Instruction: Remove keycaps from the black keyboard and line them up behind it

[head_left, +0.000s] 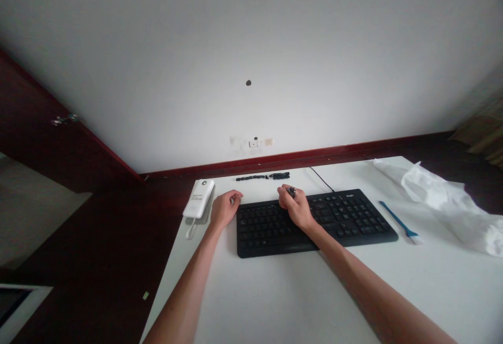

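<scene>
A black keyboard [275, 239] lies on the white table. My right hand [296, 208] is closed in a fist above its middle keys, around a small dark tool [291, 191] with a shiny end poking out at the top. The rest of that tool is hidden, so its kind is unclear. Beside the keyboard's upper left corner rests my left hand [225, 208], its fingers loosely curled in with nothing visible in them. Loose black keycaps [251, 178] lie in a row behind the keyboard, with a denser cluster of them [281, 176] at the right end.
A white power bank [199, 200] with a short cable loop sits at the table's left edge. Right of the keyboard lies a blue brush [398, 220], and beyond it crumpled white plastic [444, 197]. The keyboard cord [321, 179] runs over the back edge toward the wall [251, 35].
</scene>
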### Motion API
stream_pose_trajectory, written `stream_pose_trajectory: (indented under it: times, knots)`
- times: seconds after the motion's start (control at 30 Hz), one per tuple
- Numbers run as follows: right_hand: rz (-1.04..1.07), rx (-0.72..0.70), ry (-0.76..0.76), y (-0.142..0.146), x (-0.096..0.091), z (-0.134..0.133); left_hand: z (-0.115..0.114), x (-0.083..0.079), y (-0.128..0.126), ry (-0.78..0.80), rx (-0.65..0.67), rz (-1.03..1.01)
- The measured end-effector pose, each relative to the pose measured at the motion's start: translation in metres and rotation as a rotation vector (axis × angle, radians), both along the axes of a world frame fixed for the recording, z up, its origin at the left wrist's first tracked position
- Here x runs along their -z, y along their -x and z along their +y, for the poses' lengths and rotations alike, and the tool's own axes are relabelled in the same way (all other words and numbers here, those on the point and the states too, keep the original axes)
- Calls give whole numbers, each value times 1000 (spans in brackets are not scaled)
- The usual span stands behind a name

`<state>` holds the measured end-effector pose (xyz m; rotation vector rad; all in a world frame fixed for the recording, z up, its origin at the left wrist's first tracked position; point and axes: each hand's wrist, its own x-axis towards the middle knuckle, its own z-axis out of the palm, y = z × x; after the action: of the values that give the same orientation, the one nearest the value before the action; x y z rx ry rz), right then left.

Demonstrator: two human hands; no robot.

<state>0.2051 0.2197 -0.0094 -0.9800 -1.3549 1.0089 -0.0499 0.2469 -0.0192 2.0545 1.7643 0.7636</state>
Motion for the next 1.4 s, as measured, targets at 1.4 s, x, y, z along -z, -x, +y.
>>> stream_pose_trajectory:
  times: [1.4]
  knots:
    - [-606,309,-90,-77,-53,-34,-10,1,1,-76,4,-71]
